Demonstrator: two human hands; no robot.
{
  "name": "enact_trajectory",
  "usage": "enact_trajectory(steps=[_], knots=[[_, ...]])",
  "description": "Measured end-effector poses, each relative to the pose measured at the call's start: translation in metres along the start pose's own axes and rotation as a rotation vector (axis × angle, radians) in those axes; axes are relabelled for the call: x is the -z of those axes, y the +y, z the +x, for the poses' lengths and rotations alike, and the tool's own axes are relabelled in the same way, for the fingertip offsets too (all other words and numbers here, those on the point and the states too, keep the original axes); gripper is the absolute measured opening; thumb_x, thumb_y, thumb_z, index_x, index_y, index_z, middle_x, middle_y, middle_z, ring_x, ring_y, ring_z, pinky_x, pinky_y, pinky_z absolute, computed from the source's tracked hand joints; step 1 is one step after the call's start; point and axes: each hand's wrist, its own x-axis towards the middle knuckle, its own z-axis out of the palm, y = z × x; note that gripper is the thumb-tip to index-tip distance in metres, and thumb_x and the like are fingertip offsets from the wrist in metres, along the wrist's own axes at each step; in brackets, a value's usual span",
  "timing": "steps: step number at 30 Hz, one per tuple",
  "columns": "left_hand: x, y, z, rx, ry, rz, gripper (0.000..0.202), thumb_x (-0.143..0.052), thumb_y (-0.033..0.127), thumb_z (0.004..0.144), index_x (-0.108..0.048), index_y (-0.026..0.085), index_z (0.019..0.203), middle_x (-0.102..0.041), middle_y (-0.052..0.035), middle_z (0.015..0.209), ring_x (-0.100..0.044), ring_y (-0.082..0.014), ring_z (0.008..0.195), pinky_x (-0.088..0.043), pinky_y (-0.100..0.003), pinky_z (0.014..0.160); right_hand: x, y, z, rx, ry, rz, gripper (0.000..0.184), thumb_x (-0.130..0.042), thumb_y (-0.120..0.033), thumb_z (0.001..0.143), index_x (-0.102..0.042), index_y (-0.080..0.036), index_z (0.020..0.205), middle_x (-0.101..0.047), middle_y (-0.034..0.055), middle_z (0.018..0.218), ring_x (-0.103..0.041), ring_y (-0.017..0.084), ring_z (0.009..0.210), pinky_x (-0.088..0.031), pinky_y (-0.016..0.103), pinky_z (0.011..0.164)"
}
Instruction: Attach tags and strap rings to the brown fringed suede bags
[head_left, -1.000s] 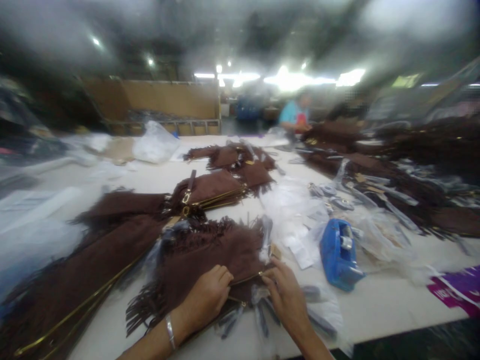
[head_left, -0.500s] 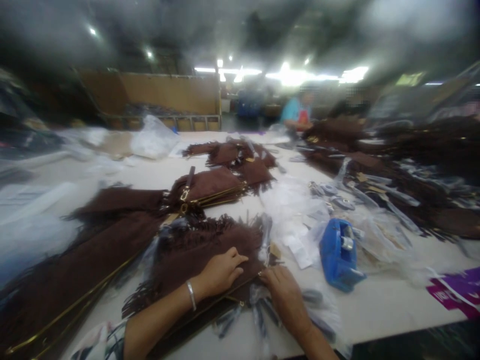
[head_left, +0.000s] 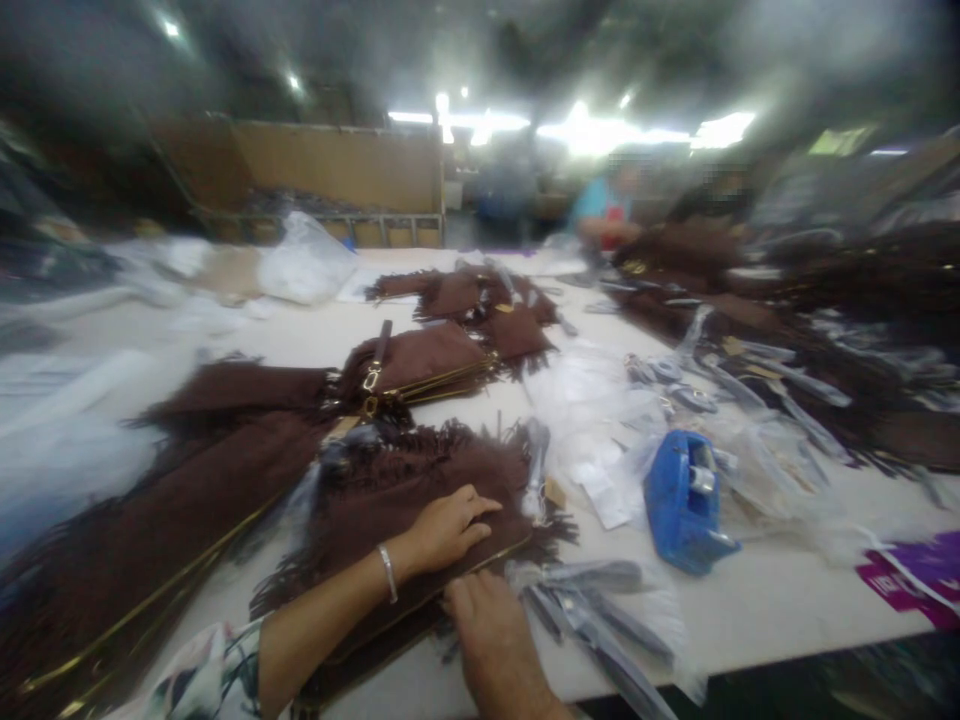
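A dark brown fringed bag (head_left: 420, 490) lies on the white table in front of me, its gold zipper (head_left: 487, 555) running along the near edge. Flat on the bag's upper face rests my left hand (head_left: 446, 530), open, index finger stretched out and thumb apart, a silver bracelet on its wrist. Just below it, my right hand (head_left: 491, 620) is closed at the zipper line. Its curled fingertips seem to pinch the zipper pull, which they cover. A plastic-wrapped strap (head_left: 536, 465) and a tan tag (head_left: 555, 492) are at the bag's right end.
More brown fringed bags lie at the left (head_left: 255, 480) and farther back (head_left: 435, 355). Right of my hands are wrapped straps (head_left: 600, 620), a blue tape dispenser (head_left: 679, 500) and clear plastic (head_left: 585, 400). A brown pile (head_left: 750, 320) fills the right back. Beyond the table is a person (head_left: 600, 205).
My right hand has slid left and toward me along the bag's zipper edge, uncovering gold zipper behind it. Wrapped straps now lie spread right of it. The left hand stays nearly in place.
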Motion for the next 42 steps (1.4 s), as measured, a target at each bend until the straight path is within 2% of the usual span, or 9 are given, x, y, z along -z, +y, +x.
enact_trajectory(steps=[3, 5, 9, 14, 20, 29, 36, 39, 42], knots=[[0.006, 0.007, -0.001, 0.011, -0.035, 0.027, 0.039, -0.050, 0.033, 0.093, -0.054, 0.029, 0.132, -0.056, -0.0039, 0.113, -0.060, -0.0194, 0.102, -0.046, -0.032, 0.097, -0.022, -0.034, -0.003, 0.071, 0.075, 0.049, 0.019, -0.054, -0.006, 0.077, -0.052, -0.022, 0.088, -0.064, 0.0048, 0.075, -0.058, 0.025, 0.065, -0.044, 0.036, 0.056], [0.010, 0.015, -0.005, -0.005, -0.052, 0.093, 0.046, -0.054, 0.041, 0.091, -0.051, 0.027, 0.135, -0.055, -0.0059, 0.115, -0.060, -0.0218, 0.100, -0.048, -0.035, 0.094, -0.021, -0.034, -0.008, 0.066, 0.066, 0.171, 0.017, -0.054, -0.011, 0.079, -0.053, -0.022, 0.091, -0.066, 0.0036, 0.079, -0.061, 0.024, 0.068, -0.046, 0.034, 0.056], [0.008, 0.033, -0.019, -0.034, 0.017, 0.322, 0.072, -0.072, 0.052, 0.076, -0.048, 0.021, 0.136, -0.053, -0.0127, 0.121, -0.052, -0.0323, 0.108, -0.048, -0.044, 0.091, 0.019, 0.018, -0.026, -0.095, -0.020, 0.318, 0.014, -0.042, -0.016, 0.092, -0.053, -0.025, 0.089, -0.064, 0.0003, 0.079, -0.062, 0.019, 0.071, -0.048, 0.030, 0.063], [0.008, 0.035, -0.025, -0.047, 0.018, 0.369, 0.022, -0.064, 0.034, 0.086, -0.060, 0.017, 0.101, -0.060, -0.0105, 0.103, -0.056, -0.0282, 0.097, -0.048, -0.040, 0.086, 0.068, 0.079, -0.022, -0.249, -0.069, 0.323, 0.015, -0.041, -0.023, 0.100, -0.056, -0.023, 0.098, -0.063, 0.0029, 0.089, -0.061, 0.018, 0.083, -0.048, 0.029, 0.073], [0.023, 0.025, -0.021, 0.039, 0.039, 0.278, 0.009, -0.046, 0.021, 0.094, -0.054, 0.019, 0.092, -0.061, -0.0060, 0.094, -0.062, -0.0213, 0.085, -0.049, -0.031, 0.077, 0.068, 0.081, 0.014, -0.020, -0.107, 0.284, 0.022, -0.039, -0.016, 0.099, -0.057, -0.022, 0.110, -0.066, 0.0069, 0.101, -0.061, 0.021, 0.095, -0.049, 0.034, 0.081], [0.020, 0.022, -0.024, -0.008, 0.148, 0.044, 0.021, -0.043, 0.009, 0.086, -0.045, 0.021, 0.102, -0.052, -0.0067, 0.134, -0.064, -0.0195, 0.099, -0.050, -0.029, 0.083, 0.080, 0.062, 0.033, 0.152, -0.052, 0.137, 0.022, -0.042, -0.015, 0.097, -0.060, -0.021, 0.110, -0.067, 0.0090, 0.105, -0.060, 0.020, 0.094, -0.049, 0.033, 0.084], [0.032, 0.016, -0.020, -0.082, 0.071, 0.221, 0.015, -0.045, 0.009, 0.088, -0.054, 0.021, 0.086, -0.052, -0.0014, 0.138, -0.066, -0.0172, 0.091, -0.050, -0.027, 0.080, 0.051, 0.083, 0.029, -0.128, -0.179, 0.112, 0.018, -0.042, -0.015, 0.096, -0.059, -0.019, 0.091, -0.064, 0.0031, 0.079, -0.059, 0.020, 0.077, -0.040, 0.029, 0.068], [0.028, 0.020, -0.018, -0.004, 0.100, 0.245, 0.022, -0.043, 0.008, 0.087, -0.057, 0.021, 0.098, -0.049, -0.0043, 0.142, -0.066, -0.0203, 0.099, -0.052, -0.031, 0.085, 0.048, 0.086, 0.031, -0.275, -0.231, 0.187, 0.019, -0.040, -0.020, 0.099, -0.058, -0.020, 0.092, -0.064, 0.0016, 0.077, -0.062, 0.018, 0.075, -0.037, 0.028, 0.066], [0.019, 0.029, -0.017, 0.045, 0.107, 0.295, 0.024, -0.051, 0.025, 0.090, -0.051, 0.020, 0.114, -0.046, -0.0113, 0.145, -0.062, -0.0273, 0.109, -0.053, -0.040, 0.091, 0.046, 0.087, 0.035, -0.363, -0.241, 0.238, 0.021, -0.038, -0.025, 0.100, -0.057, -0.021, 0.092, -0.066, 0.0007, 0.077, -0.064, 0.018, 0.073, -0.037, 0.027, 0.065]])
